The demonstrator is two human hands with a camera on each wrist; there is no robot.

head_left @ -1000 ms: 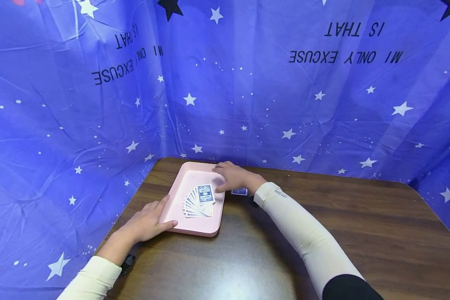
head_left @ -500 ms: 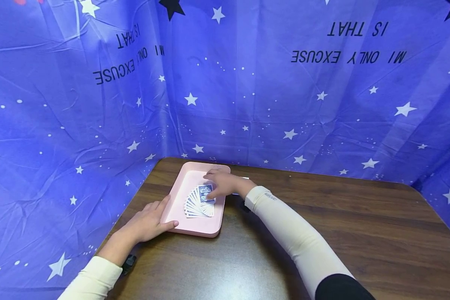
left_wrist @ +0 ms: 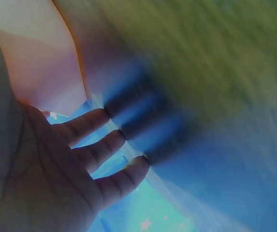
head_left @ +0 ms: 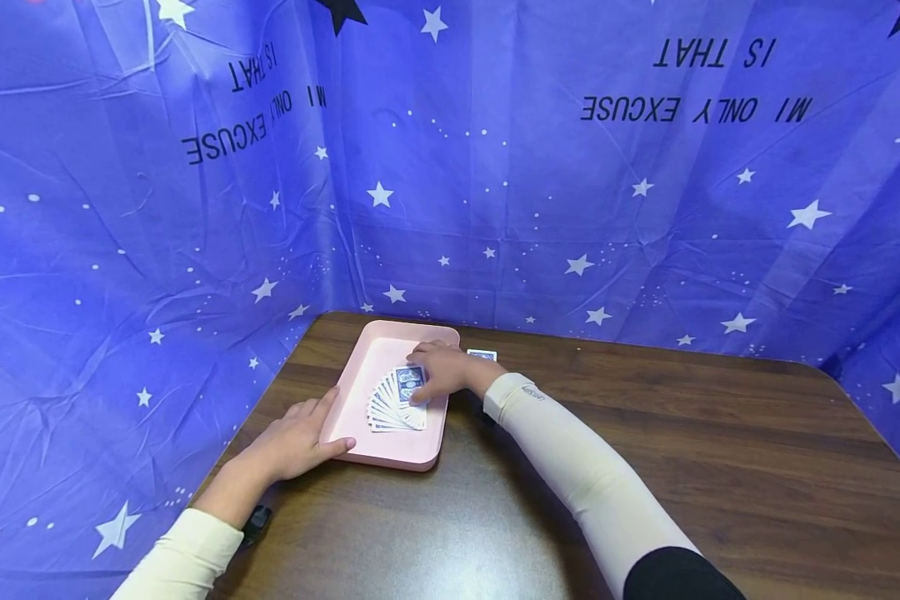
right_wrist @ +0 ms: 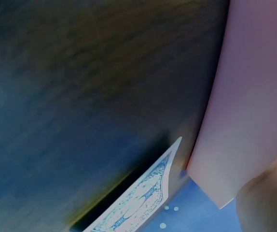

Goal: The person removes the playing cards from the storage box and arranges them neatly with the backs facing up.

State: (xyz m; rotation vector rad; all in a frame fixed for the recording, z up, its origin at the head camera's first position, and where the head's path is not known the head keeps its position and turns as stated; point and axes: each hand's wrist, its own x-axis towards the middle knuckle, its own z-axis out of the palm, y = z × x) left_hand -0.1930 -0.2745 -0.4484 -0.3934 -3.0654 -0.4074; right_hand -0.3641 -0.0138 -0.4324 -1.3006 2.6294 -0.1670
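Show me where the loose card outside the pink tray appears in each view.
Head: near the middle, the loose card lies just right of the pink tray.
Left wrist: not in it.
Right wrist: bottom, left of centre, cut off by the edge.
Shared landmark: the blue cloth.

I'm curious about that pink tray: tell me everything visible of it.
The pink tray is a shallow rectangle with rounded corners and raised walls, smooth and plastic-looking. It sits on the wooden table, toward the far left corner. Fanned playing cards lie inside. The left hand touches its near left corner, thumb over the rim; the right hand reaches in across the right wall.
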